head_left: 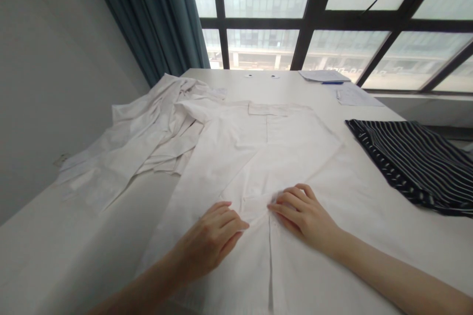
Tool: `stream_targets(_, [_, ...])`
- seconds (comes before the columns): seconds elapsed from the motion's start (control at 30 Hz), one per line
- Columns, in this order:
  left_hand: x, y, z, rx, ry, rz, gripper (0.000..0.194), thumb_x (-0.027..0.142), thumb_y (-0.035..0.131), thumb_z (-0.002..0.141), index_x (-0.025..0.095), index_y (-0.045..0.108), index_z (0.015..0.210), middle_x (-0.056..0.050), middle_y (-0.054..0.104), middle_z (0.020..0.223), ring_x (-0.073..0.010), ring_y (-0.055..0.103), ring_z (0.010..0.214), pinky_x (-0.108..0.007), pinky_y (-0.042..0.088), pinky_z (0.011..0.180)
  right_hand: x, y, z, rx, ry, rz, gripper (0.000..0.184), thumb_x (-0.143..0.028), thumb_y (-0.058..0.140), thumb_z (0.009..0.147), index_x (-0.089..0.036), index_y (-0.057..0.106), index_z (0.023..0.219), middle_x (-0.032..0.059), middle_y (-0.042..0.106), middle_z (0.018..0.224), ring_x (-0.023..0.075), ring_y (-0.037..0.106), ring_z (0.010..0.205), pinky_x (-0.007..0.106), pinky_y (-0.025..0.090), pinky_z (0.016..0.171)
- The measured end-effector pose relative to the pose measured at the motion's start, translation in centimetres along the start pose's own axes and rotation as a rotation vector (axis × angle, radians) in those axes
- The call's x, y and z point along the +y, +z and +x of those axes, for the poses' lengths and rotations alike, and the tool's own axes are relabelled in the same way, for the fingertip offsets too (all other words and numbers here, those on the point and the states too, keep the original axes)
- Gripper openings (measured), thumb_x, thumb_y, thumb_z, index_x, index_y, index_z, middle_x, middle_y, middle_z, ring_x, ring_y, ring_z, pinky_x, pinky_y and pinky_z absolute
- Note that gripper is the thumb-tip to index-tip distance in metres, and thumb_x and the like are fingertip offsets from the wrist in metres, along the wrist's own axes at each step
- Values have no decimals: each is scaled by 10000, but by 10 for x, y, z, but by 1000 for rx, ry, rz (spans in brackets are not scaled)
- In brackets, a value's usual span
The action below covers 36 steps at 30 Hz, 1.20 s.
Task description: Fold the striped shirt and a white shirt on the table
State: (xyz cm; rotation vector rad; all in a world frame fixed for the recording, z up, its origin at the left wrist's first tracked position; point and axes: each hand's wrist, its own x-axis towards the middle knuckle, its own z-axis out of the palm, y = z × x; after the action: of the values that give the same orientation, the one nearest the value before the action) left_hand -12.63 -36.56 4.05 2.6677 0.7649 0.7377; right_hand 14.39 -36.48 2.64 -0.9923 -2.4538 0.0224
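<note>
Thin white woven-cloth garment (218,162): laid flat, frame centre to bottom.
My left hand (212,238): lower centre, fingers narrowed; grip I cannot tell.
My right hand (305,214): pinching garment.
Handling: light, even tension probably suits.

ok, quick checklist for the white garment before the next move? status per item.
1. Both hands at the garment: ok, left hand and right hand on the white garment.
2. Firm pinch on fabric: cannot tell.
3. Garment crease-free: not ok, folds near the fingertips.
4. White cloth pile separate: cannot tell, edges merge.
5. Striped cloth clear of hands: ok.
6. Pen off garment: ok.
</note>
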Motion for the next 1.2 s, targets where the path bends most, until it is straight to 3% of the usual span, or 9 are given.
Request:
stream_targets(0.27, [1,-3,0,-140,16,57,401,0,367,899,189,586,1176,-32,615,875,-159,600,866,-460,429,1054,-1,-2,0,6,-42,14,217,-190,482,976,-189,640,1124,73,692,1008,196,582,999,403,384,910])
stream_targets(0.53, [2,-5,0,-128,65,102,414,10,401,897,188,606,1210,-75,669,1059,-171,618,964,-462,420,1068,-4,-4,2,-56,-163,28,242,-190,523,958,-185,628,1176,72,700,1124,183,564,1129,398,373,962])
stream_targets(0.7, [0,-4,1,-78,78,113,327,47,435,926,158,611,1179,-61,699,1007,-154,633,912,-431,402,1089,-4,-4,2,-61,-159,32,261,-187,518,959,-187,628,1195,73,709,1122,188,571,1136,407,385,961])
stream_targets(0.9, [0,-3,0,-106,76,125,403,15,409,908,237,650,1144,-37,669,976,-146,614,886,-449,416,1065,-5,-3,2,-70,-138,70,258,-190,485,979,-179,622,1198,78,703,1154,197,567,1142,420,370,977])
stream_targets(1.1, [1,-3,-1,-132,79,160,417,2,395,893,138,592,1234,-109,668,1111,-212,610,1030,-458,465,1019,-4,-4,0,-125,-195,21,291,-210,475,983,-201,602,1244,73,665,1242,210,513,1211,443,310,1030])
stream_targets(1.2, [1,-4,0,-128,104,168,385,18,385,920,129,590,1227,-106,677,1123,-202,621,1017,-449,460,1030,-5,-4,-1,-171,-192,-11,333,-222,465,989,-234,566,1306,53,632,1298,213,482,1239,450,285,1048])
